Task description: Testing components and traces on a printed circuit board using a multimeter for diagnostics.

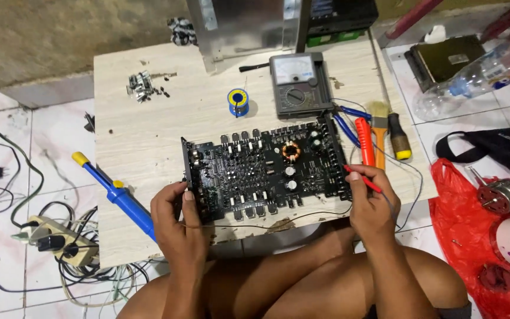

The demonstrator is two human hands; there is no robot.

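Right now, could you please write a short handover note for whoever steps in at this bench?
Left hand: grips the near left corner of the black circuit board, steadying it on the wooden table.
Right hand: holds a red test probe with its tip at the board's right edge.
Analog multimeter sits behind the board; solder spool to its left.
Blue soldering iron lies untouched left of the board; pliers, screwdriver and brush lie to the right.
Done: board laid out, probe placed. Left: cannot tell from this view.

Bare tabletop (149, 130) left of circuit board (261, 171)
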